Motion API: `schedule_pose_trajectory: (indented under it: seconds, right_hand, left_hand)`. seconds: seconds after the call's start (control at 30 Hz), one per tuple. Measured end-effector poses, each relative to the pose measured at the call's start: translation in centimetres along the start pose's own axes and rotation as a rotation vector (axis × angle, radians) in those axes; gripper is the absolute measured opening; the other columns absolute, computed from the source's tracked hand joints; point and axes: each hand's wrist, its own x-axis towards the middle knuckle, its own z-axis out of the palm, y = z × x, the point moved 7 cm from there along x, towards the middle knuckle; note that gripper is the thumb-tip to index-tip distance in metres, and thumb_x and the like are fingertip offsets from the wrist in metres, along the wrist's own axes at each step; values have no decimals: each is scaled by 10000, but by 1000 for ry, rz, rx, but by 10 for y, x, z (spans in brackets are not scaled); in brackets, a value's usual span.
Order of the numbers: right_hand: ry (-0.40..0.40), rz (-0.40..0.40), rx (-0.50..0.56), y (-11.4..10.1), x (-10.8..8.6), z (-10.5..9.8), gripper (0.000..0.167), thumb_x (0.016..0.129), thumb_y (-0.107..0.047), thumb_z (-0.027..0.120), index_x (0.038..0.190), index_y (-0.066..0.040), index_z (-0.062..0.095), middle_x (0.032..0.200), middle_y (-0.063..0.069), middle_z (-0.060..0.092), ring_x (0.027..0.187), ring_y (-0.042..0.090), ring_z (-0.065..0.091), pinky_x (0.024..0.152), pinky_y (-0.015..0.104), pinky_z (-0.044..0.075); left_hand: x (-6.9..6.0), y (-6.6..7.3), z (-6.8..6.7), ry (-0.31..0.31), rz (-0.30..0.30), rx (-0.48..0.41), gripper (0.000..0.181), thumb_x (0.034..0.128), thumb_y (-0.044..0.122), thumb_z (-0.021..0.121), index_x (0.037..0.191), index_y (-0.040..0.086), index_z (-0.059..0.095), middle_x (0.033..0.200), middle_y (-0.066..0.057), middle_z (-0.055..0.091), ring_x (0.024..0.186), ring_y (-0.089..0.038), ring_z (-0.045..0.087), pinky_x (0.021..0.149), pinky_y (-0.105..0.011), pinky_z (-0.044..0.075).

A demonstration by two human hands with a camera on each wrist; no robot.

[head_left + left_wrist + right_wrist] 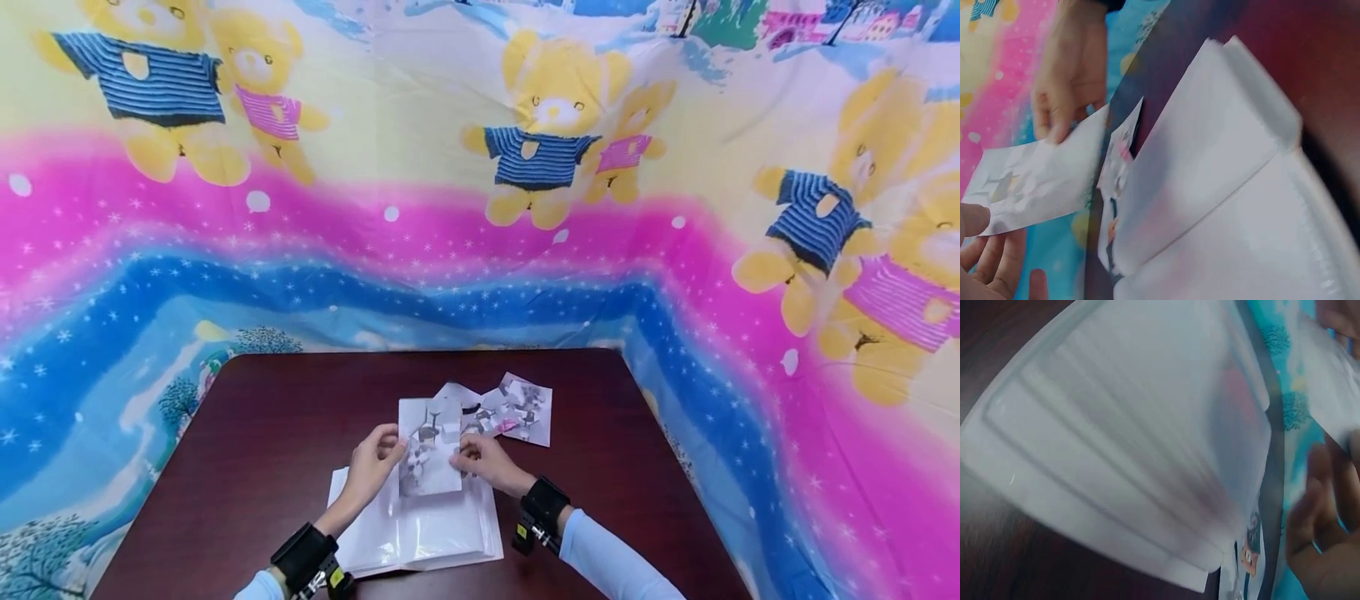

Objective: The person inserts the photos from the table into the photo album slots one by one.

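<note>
Left hand, right hand: card pinched by both
Card view: framed whole from head, blurred and cut off at right wrist

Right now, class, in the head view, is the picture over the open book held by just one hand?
No, the left hand and right hand both grip that picture, one at each side edge.

The album pages look glossy plastic (smooth, too), the picture card paper.

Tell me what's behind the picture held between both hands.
In the head view, the open album, loose pictures and dark table show behind the held picture; what it directly covers is hidden.
</note>
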Motion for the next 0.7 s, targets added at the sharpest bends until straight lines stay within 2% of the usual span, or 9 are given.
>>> schedule_pose_trajectory:
  seconds: [0.07, 0.13, 0.2, 0.23, 0.37, 0.43, 0.5, 0.6, 0.7]
  right_hand:
    - [-44, 15, 4, 10, 2, 3, 137, 943, 16, 625, 985, 119, 545, 859, 267, 670, 741, 490, 615, 577, 266, 487]
    - [-58, 44, 28, 16, 5, 4, 224, 949, -14, 632, 1088, 119, 517, 899, 234, 678, 746, 425, 638, 601, 315, 514]
    - [-39, 68, 78, 17, 10, -1, 330, 961, -46, 630, 1212, 105, 478, 945, 176, 676, 767, 326, 645, 636, 383, 533]
    - [-20, 77, 98, 17, 13, -5, 333, 969, -69, 627, 1220, 95, 482, 959, 139, 674, 778, 269, 640, 654, 403, 540]
    - [31, 82, 144, 11, 26, -21, 201, 989, -101, 607, 1040, 81, 538, 882, 57, 627, 768, 149, 581, 702, 432, 549]
    - [38, 63, 118, 9, 30, -30, 204, 999, -82, 584, 917, 82, 496, 818, 87, 592, 732, 165, 567, 700, 444, 551]
    - [47, 40, 99, 8, 32, -38, 211, 1009, -46, 551, 886, 90, 446, 784, 149, 547, 714, 216, 552, 704, 483, 550]
    - [88, 25, 95, 12, 36, -50, 216, 1025, -10, 495, 901, 117, 373, 755, 201, 456, 725, 323, 545, 731, 529, 540]
    - [137, 66, 150, 22, 42, -59, 199, 1035, -3, 464, 942, 119, 338, 762, 184, 376, 786, 453, 532, 789, 600, 506]
  left_hand:
    - [4, 4, -3, 19, 47, 19, 235, 903, 56, 701, 1105, -49, 645, 882, -133, 702, 723, -214, 664, 643, -293, 530]
    - [7, 6, -4, 30, 83, 39, 205, 893, 45, 710, 1073, -37, 656, 854, -115, 697, 707, -204, 653, 632, -294, 526]
    - [9, 6, -3, 21, 88, 44, 182, 879, 37, 727, 1044, -13, 671, 832, -83, 692, 696, -185, 648, 625, -283, 522]
    - [9, 6, -1, 12, 91, 44, 174, 876, 38, 731, 1036, -1, 676, 826, -65, 689, 696, -173, 644, 629, -283, 524]
    - [8, 8, 7, -31, 128, 89, 195, 882, 76, 738, 1055, 29, 660, 802, 2, 665, 687, -114, 629, 631, -283, 523]
    - [5, 10, 10, -38, 154, 147, 247, 873, 95, 751, 1077, 25, 630, 787, 5, 624, 669, -104, 590, 617, -285, 496]
    - [0, 9, 14, -56, 173, 218, 298, 855, 119, 771, 1080, 24, 599, 795, -6, 579, 672, -117, 550, 608, -278, 454]
    - [-11, 7, 26, -163, 228, 330, 338, 831, 151, 796, 1063, 29, 583, 824, -46, 527, 704, -163, 497, 602, -291, 403]
    - [-25, 3, 45, -369, 325, 451, 367, 834, 232, 800, 1095, 62, 605, 937, -45, 545, 830, -197, 527, 645, -313, 417]
